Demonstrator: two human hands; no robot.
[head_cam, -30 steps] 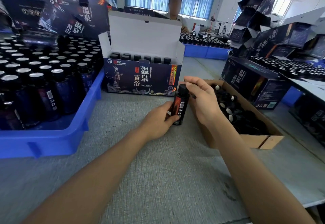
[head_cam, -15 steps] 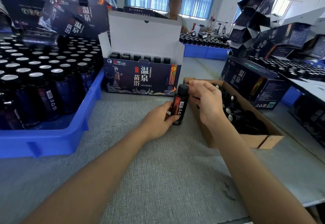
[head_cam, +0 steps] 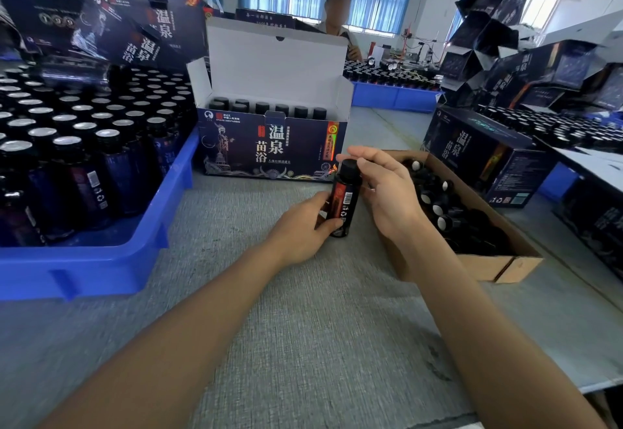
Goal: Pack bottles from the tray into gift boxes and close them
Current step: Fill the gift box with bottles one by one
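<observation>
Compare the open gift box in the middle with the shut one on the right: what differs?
Lid: the open box has its lid up, white inside showing; the shut box has its lid down.
Contents: a row of black caps shows in the open box; the shut box shows none.
Pose: the open box faces the camera flat; the shut box stands corner-on.
Both carry the same dark blue print.
</observation>
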